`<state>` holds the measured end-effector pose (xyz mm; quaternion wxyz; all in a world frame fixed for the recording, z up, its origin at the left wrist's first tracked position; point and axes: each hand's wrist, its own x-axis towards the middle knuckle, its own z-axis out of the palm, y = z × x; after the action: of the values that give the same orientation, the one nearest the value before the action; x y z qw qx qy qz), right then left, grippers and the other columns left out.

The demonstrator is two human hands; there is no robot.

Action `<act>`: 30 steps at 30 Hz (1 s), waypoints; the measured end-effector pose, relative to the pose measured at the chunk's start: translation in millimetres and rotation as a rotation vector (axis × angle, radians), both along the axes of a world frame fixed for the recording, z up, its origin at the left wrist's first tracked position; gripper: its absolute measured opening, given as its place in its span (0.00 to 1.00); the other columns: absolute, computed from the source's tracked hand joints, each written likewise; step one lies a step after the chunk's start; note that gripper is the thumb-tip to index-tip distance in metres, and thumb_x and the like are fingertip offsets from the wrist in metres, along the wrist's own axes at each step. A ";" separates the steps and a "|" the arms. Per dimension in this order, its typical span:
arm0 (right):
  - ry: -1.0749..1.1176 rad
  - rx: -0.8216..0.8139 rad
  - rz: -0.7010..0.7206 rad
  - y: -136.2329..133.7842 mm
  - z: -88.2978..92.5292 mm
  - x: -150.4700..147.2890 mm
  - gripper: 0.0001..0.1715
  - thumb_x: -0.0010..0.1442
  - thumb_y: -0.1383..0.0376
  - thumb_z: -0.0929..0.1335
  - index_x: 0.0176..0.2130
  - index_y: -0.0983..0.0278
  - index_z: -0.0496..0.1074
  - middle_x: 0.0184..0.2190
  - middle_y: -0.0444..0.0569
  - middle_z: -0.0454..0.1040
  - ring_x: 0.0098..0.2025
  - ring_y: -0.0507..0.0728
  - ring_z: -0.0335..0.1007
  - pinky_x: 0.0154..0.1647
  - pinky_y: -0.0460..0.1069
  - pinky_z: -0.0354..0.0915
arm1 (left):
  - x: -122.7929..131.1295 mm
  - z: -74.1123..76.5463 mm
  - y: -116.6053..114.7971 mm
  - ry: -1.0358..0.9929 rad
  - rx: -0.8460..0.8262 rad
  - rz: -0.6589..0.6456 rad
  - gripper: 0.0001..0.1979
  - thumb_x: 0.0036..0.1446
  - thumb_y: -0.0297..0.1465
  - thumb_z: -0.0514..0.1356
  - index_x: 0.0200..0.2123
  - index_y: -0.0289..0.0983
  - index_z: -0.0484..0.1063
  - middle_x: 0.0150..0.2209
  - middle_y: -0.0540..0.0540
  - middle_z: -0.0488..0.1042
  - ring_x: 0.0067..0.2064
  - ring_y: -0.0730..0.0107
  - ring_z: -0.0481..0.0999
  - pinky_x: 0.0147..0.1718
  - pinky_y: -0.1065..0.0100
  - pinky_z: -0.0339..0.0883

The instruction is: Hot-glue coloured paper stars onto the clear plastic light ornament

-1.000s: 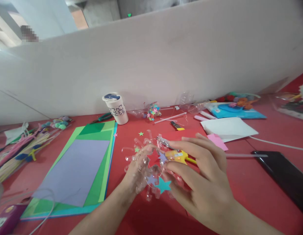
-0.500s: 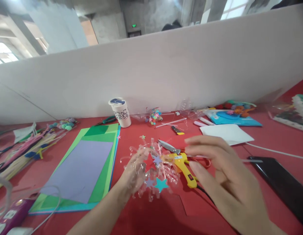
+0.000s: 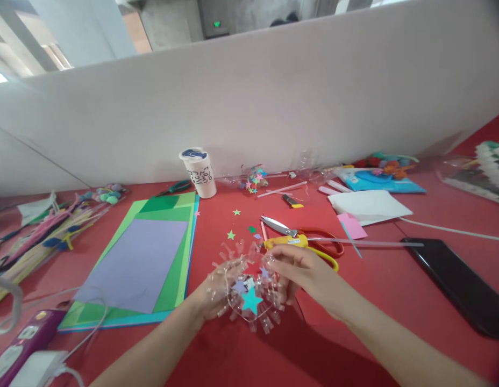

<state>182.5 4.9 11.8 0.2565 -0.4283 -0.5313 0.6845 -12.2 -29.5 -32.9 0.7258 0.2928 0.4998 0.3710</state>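
Note:
A clear plastic ornament [image 3: 249, 293] with curled fringe strips and paper stars stuck on it sits between both hands over the red table [image 3: 354, 301]. My left hand [image 3: 211, 298] cups it from behind, fingers curled inside the plastic. My right hand [image 3: 300, 271] pinches its right edge with bent fingers. A teal star [image 3: 250, 301] and a red star [image 3: 252, 267] show on its face. A yellow glue gun [image 3: 290, 243] and red-handled scissors [image 3: 306, 236] lie just beyond my right hand.
Stacked coloured paper sheets [image 3: 140, 258] lie at left, pipe cleaners [image 3: 40, 242] farther left. A paper cup [image 3: 199, 173] stands by the white partition [image 3: 249, 107]. A black phone [image 3: 455, 279] lies at right, white paper [image 3: 368, 207] behind it. Loose stars [image 3: 232, 234] dot the table.
My right hand has come back from above the glue gun and closed on the ornament's right edge. The ornament has dropped a little nearer to me.

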 end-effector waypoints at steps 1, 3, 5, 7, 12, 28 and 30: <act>0.007 -0.020 -0.008 -1.9 -2.4 -1.8 0.13 0.54 0.56 0.68 0.33 0.62 0.67 0.19 0.36 0.67 0.17 0.49 0.70 0.18 0.44 0.66 | -0.4 1.1 -0.7 0.008 -0.011 0.010 0.24 0.44 0.43 0.68 0.43 0.38 0.71 0.20 0.54 0.70 0.16 0.78 0.66 0.16 0.75 0.58; 0.020 -0.051 -0.031 -5.6 -7.4 -5.1 0.14 0.54 0.55 0.68 0.30 0.62 0.65 0.18 0.36 0.66 0.18 0.49 0.70 0.19 0.45 0.68 | -1.9 3.8 -2.0 0.013 -0.033 0.035 0.21 0.44 0.43 0.68 0.39 0.38 0.72 0.21 0.54 0.70 0.17 0.78 0.66 0.15 0.76 0.57; 0.026 -0.071 -0.061 -8.8 -12.3 -7.0 0.15 0.53 0.54 0.68 0.28 0.63 0.64 0.19 0.37 0.67 0.19 0.49 0.71 0.20 0.45 0.68 | -5.5 5.3 -2.5 0.007 -0.063 0.027 0.19 0.46 0.46 0.66 0.34 0.37 0.73 0.20 0.53 0.70 0.17 0.77 0.67 0.14 0.76 0.57; 0.022 -0.088 -0.083 -10.8 -16.6 -7.4 0.15 0.53 0.54 0.68 0.27 0.63 0.64 0.20 0.38 0.68 0.20 0.50 0.72 0.21 0.45 0.68 | -11.8 5.2 -2.1 -0.004 -0.094 0.012 0.21 0.49 0.49 0.62 0.32 0.36 0.73 0.20 0.52 0.70 0.17 0.75 0.67 0.12 0.75 0.56; -0.026 -0.117 -0.094 -12.1 -24.3 -6.1 0.16 0.52 0.54 0.68 0.28 0.63 0.64 0.20 0.39 0.71 0.21 0.51 0.74 0.22 0.46 0.68 | -29.2 7.8 -1.7 -0.013 -0.106 -0.057 0.28 0.56 0.54 0.51 0.36 0.34 0.73 0.24 0.47 0.74 0.20 0.70 0.73 0.17 0.69 0.68; -0.324 0.119 0.002 -10.6 -25.7 12.6 0.08 0.56 0.59 0.66 0.34 0.61 0.67 0.20 0.38 0.68 0.18 0.51 0.70 0.21 0.46 0.66 | -28.3 25.6 0.3 0.569 0.101 -0.236 0.22 0.56 0.48 0.53 0.40 0.34 0.69 0.36 0.43 0.75 0.21 0.73 0.75 0.21 0.69 0.70; -0.363 0.166 0.008 -9.2 -22.3 15.9 0.07 0.57 0.60 0.65 0.34 0.61 0.67 0.20 0.38 0.68 0.18 0.51 0.70 0.21 0.46 0.66 | -29.6 25.0 1.5 0.563 0.108 -0.232 0.22 0.56 0.48 0.52 0.39 0.34 0.69 0.38 0.43 0.75 0.22 0.73 0.75 0.21 0.69 0.70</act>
<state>198.4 -4.3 -10.5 0.1880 -0.5199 -0.6251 0.5510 -41.7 -28.0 -7.8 0.5795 0.4775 0.6241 0.2160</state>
